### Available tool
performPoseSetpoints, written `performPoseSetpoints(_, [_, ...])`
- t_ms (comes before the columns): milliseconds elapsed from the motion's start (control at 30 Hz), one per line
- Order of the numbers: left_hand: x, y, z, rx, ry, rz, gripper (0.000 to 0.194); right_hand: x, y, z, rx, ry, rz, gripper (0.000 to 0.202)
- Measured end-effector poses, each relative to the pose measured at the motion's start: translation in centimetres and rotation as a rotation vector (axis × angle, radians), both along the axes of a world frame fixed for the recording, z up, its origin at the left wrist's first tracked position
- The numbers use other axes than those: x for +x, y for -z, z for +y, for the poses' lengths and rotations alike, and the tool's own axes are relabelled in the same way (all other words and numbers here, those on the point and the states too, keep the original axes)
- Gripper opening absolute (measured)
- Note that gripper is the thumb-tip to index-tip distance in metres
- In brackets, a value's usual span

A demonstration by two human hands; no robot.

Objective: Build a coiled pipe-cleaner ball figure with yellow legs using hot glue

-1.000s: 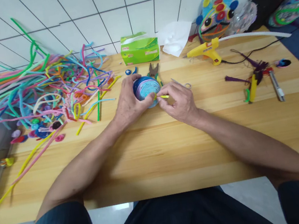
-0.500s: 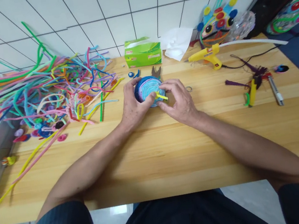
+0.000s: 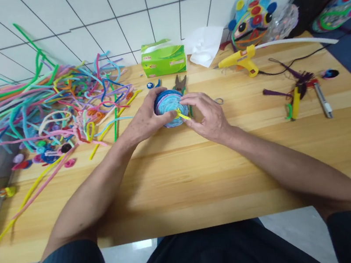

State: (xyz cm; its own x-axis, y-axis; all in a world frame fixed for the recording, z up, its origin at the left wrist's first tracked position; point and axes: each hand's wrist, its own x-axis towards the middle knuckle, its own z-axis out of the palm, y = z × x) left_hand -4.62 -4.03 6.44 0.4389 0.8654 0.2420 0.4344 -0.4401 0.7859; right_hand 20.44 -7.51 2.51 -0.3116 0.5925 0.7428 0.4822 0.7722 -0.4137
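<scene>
Near the middle of the table I hold a round coil of pipe cleaners [image 3: 167, 102], light blue with purple and dark blue bands. My left hand [image 3: 148, 118] wraps its left side, with the thumb pressed on a short yellow pipe cleaner piece [image 3: 182, 115] lying over the face. Around the right side curls my right hand [image 3: 208, 115]: its index finger rests on the coil, and its thumb is beside the yellow tip. The other right fingers are partly hidden. Just behind the coil lie pliers [image 3: 181, 84] with their jaws pointing away.
A heap of loose pipe cleaners [image 3: 39, 95] spreads across the left. At the back are a green tissue pack [image 3: 163, 58] and a white paper sheet [image 3: 204, 47]. On the right lie a yellow glue gun [image 3: 239, 62], a utility knife [image 3: 323, 100] and a decorated lantern [image 3: 254, 25].
The coil has turned slightly and shifted left in view, and the yellow piece now slants downward to the right. Both hands keep their places around it. The whole view has shifted a little.
</scene>
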Motion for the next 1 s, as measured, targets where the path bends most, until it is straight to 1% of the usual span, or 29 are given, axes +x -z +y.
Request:
performPoseSetpoints(100, [0.2, 0.5, 0.0, -0.030, -0.006, -0.052, 0.084, 0.1, 0.0, -0.1, -0.014, -0.003, -0.023, 0.048])
performPoseSetpoints(233, [0.6, 1.2, -0.3, 0.004, -0.076, -0.062, 0.084, 0.2, -0.1, -0.1, -0.045, -0.032, 0.001, 0.053])
performPoseSetpoints(333, [1.0, 1.7, -0.5, 0.011, -0.127, -0.130, 0.081, 0.1, -0.4, -0.2, -0.069, -0.053, 0.058, 0.052])
performPoseSetpoints(433, [1.2, 2.2, -0.3, -0.004, -0.137, -0.186, 0.083, 0.1, -0.5, -0.1, -0.113, -0.049, 0.119, 0.049])
performPoseSetpoints(500, [1.3, 2.6, -0.1, -0.011, -0.134, -0.181, 0.085, 0.3, -0.2, 0.2, -0.166, -0.014, 0.169, 0.045])
performPoseSetpoints(600, [1.3, 2.9, 0.0, -0.017, -0.129, -0.200, 0.086, 0.7, 0.6, 0.9, -0.260, 0.083, 0.265, 0.040])
performPoseSetpoints(667, [1.4, 3.0, 0.0, -0.037, -0.119, -0.240, 0.085, 1.1, 1.2, 1.3, -0.319, 0.140, 0.328, 0.040])
performPoseSetpoints(733, [1.6, 3.2, -0.1, -0.066, -0.116, -0.277, 0.084, 1.2, 1.6, 1.5, -0.367, 0.160, 0.358, 0.041])
performPoseSetpoints(867, [2.3, 3.9, -0.3, -0.075, -0.154, -0.341, 0.083, 1.0, 1.9, 1.1, -0.384, 0.074, 0.307, 0.045])
performPoseSetpoints(1000, [2.9, 4.5, -0.2, -0.065, -0.181, -0.375, 0.083, 0.4, 1.8, 0.6, -0.333, -0.014, 0.210, 0.058])
